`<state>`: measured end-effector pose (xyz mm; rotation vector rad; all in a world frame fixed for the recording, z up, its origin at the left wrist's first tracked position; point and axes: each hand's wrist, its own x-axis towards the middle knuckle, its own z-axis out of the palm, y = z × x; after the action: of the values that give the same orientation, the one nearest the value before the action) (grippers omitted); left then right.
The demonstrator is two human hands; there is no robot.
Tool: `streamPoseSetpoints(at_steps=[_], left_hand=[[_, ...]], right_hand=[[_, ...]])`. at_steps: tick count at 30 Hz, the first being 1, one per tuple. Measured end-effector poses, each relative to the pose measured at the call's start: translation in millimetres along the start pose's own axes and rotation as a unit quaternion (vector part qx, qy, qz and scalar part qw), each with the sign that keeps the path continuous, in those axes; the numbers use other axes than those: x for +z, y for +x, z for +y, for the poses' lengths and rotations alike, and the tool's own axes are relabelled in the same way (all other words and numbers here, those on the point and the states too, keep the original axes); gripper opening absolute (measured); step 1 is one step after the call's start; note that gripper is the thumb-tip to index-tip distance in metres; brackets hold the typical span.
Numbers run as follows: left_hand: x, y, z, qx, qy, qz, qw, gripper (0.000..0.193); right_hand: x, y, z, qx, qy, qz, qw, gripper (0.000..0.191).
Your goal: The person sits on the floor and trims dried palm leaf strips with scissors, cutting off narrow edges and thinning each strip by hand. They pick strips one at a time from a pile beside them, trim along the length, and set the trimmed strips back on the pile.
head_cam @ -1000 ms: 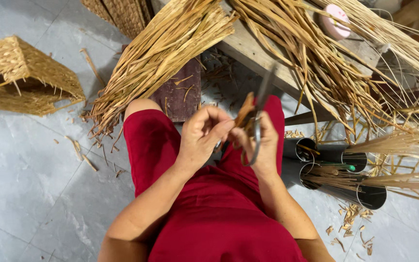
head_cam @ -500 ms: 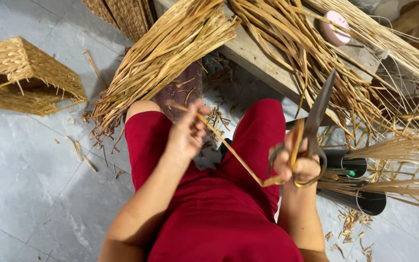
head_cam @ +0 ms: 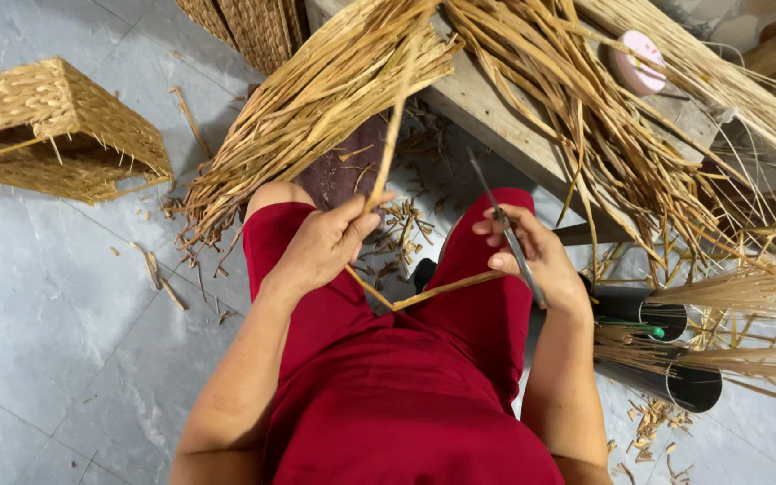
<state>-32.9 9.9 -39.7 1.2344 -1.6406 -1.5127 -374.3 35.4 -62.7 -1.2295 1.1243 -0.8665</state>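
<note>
- From my seat I see the left hand (head_cam: 321,247) with its fingers clenched around a long dry straw strand (head_cam: 394,135), which runs up toward twelve o'clock and bends back below the hand.
- The lower end of that strand crosses the lap toward three o'clock and meets the right hand (head_cam: 532,260).
- The right hand's fingers are grasping a pair of scissors (head_cam: 507,229), blades pointing up toward eleven o'clock; whether the blades are parted I cannot quite tell, since they look thin and blurred.
- Both hands sit above the red trousers (head_cam: 406,404), close to each other but not touching.
- At twelve o'clock from the hands lies a big bundle of straw (head_cam: 316,99), spilling off the wooden tabletop (head_cam: 487,103).
- A pink round thing (head_cam: 637,61) rests on that tabletop at two o'clock.
- At nine to ten o'clock a woven basket (head_cam: 60,130) lies tipped on the grey tiled floor (head_cam: 56,314).
- At four o'clock two black tubes (head_cam: 666,350) lie on the floor with straw stuck in them.
- Short cut scraps (head_cam: 401,224) litter the floor between the knees.
</note>
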Motion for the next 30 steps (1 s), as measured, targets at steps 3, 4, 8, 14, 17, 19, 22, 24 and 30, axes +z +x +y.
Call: streamPoseSetpoints(at_steps=[3, 4, 8, 14, 17, 19, 22, 24, 30], left_hand=[[0.3, -5.6, 2.7, 0.023, 0.103, -0.019, 0.994, 0.043], [1.1, -7.2, 3.5, 0.035, 0.116, -0.027, 0.992, 0.042], [2.4, -15.7, 6.8, 0.033, 0.134, -0.045, 0.989, 0.043], [0.3, -20.8, 6.1, -0.029, 0.096, -0.061, 0.993, 0.05], [13.5, -18.6, -2.6, 0.092, 0.164, -0.072, 0.98, 0.041], [25.3, -17.1, -13.1, 0.134, 0.194, -0.106, 0.966, 0.036], [35.9, -12.4, -33.0, 0.103, 0.189, -0.18, 0.96, 0.026], [34.5, -5.4, -44.8, 0.131, 0.157, -0.201, 0.958, 0.028], [34.5, 25.7, -42.3, 0.012, -0.25, -0.037, 0.968, 0.036]], right_hand=[[0.4, 8.3, -0.4, 0.012, 0.032, -0.023, 0.999, 0.073], [1.5, 12.4, 0.0, 0.012, 0.047, -0.027, 0.998, 0.073], [3.8, 24.0, -0.6, 0.015, 0.053, -0.018, 0.998, 0.069], [17.0, 19.2, -2.2, 0.047, 0.105, 0.025, 0.993, 0.058], [49.9, 25.0, 7.4, 0.058, 0.16, 0.052, 0.984, 0.053], [71.0, 28.6, 13.6, 0.025, 0.229, 0.057, 0.971, 0.052], [85.5, 28.4, 14.4, -0.022, 0.189, 0.088, 0.978, 0.045], [85.9, 22.9, 11.1, -0.044, 0.137, 0.083, 0.986, 0.044], [90.5, -0.7, 12.5, -0.055, 0.143, -0.033, 0.988, 0.041]])
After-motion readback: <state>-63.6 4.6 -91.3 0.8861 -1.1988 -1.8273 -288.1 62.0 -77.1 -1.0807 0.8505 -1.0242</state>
